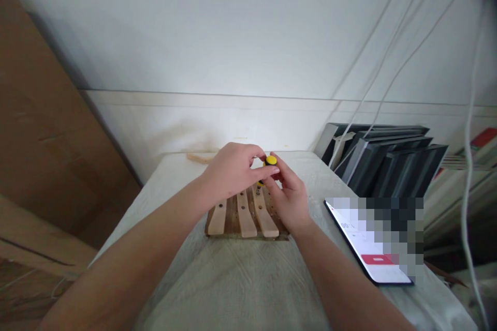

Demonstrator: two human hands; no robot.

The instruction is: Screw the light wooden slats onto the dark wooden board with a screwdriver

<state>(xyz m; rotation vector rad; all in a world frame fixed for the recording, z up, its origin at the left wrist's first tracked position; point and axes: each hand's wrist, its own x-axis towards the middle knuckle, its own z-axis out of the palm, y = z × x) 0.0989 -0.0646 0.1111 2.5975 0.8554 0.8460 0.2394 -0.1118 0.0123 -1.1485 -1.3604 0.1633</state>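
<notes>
A small wooden slatted board (244, 220) with pale slats and drilled holes lies on a cloth-covered table (240, 279). Both my hands meet over its far end. My left hand (233, 168) is curled, its fingertips pinching a small tool with a yellow cap (271, 160). My right hand (289, 196) is closed round the same tool from below, where a bit of red shows; its lower part is hidden by my fingers.
A phone (368, 243) with a lit screen lies to the right of the board. Dark grey panels (388, 163) lean at the back right, with white cables (388, 77) hanging over them. A brown board (42, 139) stands at the left.
</notes>
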